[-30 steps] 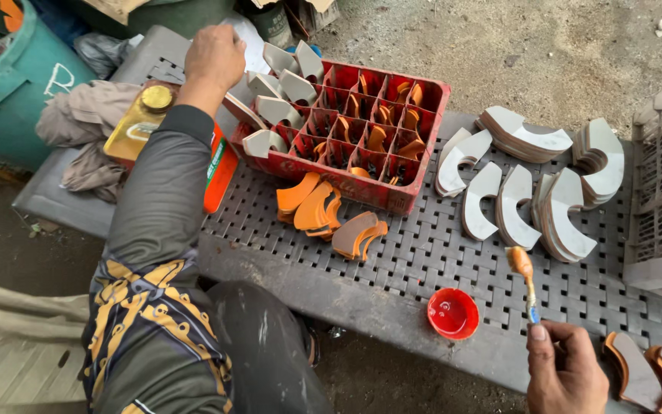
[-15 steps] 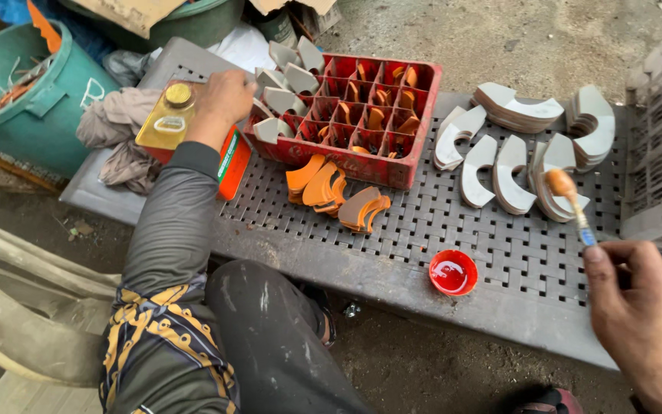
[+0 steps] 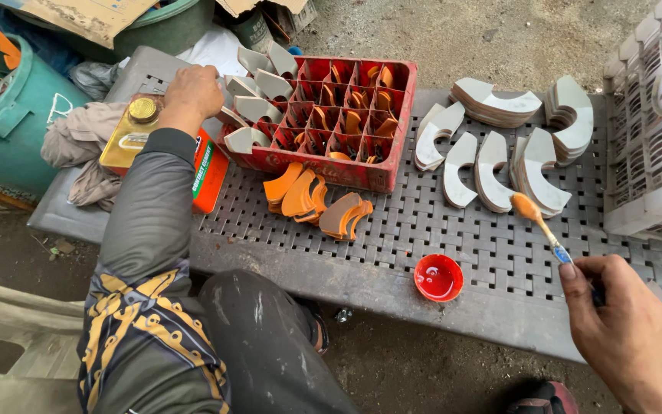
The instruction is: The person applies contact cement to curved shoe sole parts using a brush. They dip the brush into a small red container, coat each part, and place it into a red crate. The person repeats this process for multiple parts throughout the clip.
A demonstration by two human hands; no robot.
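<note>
My right hand (image 3: 622, 330) grips a small paintbrush (image 3: 539, 222) with an orange-loaded tip, held over a grey curved piece (image 3: 538, 172) on the perforated grey bench (image 3: 438, 230). My left hand (image 3: 191, 92) reaches to the far left of the red divided crate (image 3: 346, 172), its fingers closed on one of the grey curved pieces (image 3: 239, 86) sticking out there. A red lid of orange paint (image 3: 438, 277) sits near the bench's front edge. Orange-painted curved pieces (image 3: 300, 192) lie in front of the crate, and more stand in its cells.
A yellow bottle (image 3: 128, 134) and an orange tin (image 3: 210, 172) lie left of the crate, by a rag (image 3: 78, 146). A green bin (image 3: 9, 115) stands far left, a white plastic crate (image 3: 653, 138) at right. More unpainted pieces (image 3: 492, 103) are stacked behind.
The view has shifted so the bench sits lower and closer. My right hand raised the brush toward the grey pieces. My left hand stays at the crate's left end.
</note>
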